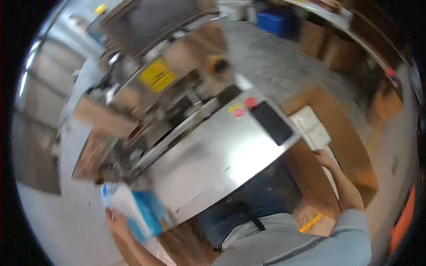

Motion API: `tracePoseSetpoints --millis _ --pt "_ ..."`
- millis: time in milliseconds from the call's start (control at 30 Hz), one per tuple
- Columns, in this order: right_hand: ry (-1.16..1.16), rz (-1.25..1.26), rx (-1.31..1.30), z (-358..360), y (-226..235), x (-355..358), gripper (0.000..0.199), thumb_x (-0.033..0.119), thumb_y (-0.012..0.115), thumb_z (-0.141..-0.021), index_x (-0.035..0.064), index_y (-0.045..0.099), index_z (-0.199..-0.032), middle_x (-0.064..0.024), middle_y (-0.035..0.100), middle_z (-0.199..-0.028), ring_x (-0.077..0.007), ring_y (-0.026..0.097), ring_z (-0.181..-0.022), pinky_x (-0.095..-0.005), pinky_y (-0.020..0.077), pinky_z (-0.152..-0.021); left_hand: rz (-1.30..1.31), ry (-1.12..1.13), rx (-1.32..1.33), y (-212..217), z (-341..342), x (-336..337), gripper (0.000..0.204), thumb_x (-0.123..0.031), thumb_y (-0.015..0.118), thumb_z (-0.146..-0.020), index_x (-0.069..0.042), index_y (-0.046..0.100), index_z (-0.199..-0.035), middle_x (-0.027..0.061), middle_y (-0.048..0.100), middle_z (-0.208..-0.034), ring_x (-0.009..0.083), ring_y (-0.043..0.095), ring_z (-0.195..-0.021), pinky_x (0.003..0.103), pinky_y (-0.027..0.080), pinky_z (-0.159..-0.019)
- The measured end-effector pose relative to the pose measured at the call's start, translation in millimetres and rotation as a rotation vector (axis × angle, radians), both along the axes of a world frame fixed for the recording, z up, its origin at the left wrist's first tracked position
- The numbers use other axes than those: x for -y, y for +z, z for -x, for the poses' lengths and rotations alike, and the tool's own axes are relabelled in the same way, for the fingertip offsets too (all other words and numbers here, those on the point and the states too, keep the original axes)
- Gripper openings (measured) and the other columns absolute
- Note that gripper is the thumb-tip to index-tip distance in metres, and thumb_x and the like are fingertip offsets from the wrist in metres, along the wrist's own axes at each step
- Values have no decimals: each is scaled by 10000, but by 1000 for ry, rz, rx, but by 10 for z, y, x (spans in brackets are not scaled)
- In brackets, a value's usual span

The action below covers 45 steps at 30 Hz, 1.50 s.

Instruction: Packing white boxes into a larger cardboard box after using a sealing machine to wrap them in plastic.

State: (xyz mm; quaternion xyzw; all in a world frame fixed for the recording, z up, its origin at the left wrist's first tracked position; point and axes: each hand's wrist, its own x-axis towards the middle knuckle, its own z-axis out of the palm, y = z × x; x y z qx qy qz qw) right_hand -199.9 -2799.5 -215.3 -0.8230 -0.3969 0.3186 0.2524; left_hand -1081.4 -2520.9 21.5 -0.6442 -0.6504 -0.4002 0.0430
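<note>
My left hand (116, 222), at the lower left, grips the edge of a blue-and-white plastic bag (148, 210) beside the left end of a metal machine table. A white flap of it stands folded up. Over on the right, my right arm reaches into an open cardboard box (350, 146). There my right hand (326, 158) has its fingers closed at the near edge of a white flat packet (310, 126). Motion blur hides the exact finger positions.
Before me stands a machine with a shiny metal tabletop (213, 155), a red button (251, 102), a dark panel (271, 122) and a yellow label (157, 76). A blue bin (273, 23) and brown cartons (313, 39) lie farther back. Another person (95, 29) is at the far left.
</note>
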Motion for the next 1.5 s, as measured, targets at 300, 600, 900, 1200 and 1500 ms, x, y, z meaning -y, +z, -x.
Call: tracePoseSetpoints --millis 300,600,900,1200,1500 --pt "-266 -295 -263 568 1753 -313 449 288 658 -971 -20 594 -1293 -86 694 -1103 -156 667 -975 -284 524 -821 228 120 255 -59 -175 -302 372 -311 655 -971 -48 565 -724 -7 513 -717 96 481 -683 285 375 -574" --pt "110 -446 -83 1674 2636 -915 356 154 596 -1013 -31 588 -1317 -121 681 -1196 -193 642 -1108 -321 498 -968 -134 -69 454 229 -549 -14 304 -194 602 -1010 49 663 -1183 107 727 -1047 158 677 -947 273 515 -851" --pt "797 -856 -28 3764 3016 -1456 727 206 854 -767 13 511 -1378 -164 584 -1363 -310 555 -1282 -389 441 -1058 186 -742 314 577 -2629 1312 161 -45 601 -944 -46 690 -1078 136 736 -958 260 739 -814 330 564 -694" --pt "849 -931 90 3806 2937 -1548 105 87 780 -795 40 698 -839 -101 709 -921 -303 695 -912 -376 555 -753 660 -574 834 209 -2905 1451 181 -165 724 -923 -11 671 -843 15 617 -611 54 560 -553 232 427 -497" --pt "1120 -847 310 3584 2695 -1691 148 162 741 -776 64 636 -813 -103 615 -835 -305 632 -885 -507 483 -1002 395 -911 343 392 -3074 1058 337 -140 738 -857 -71 674 -1181 156 690 -1154 325 688 -863 376 549 -681"
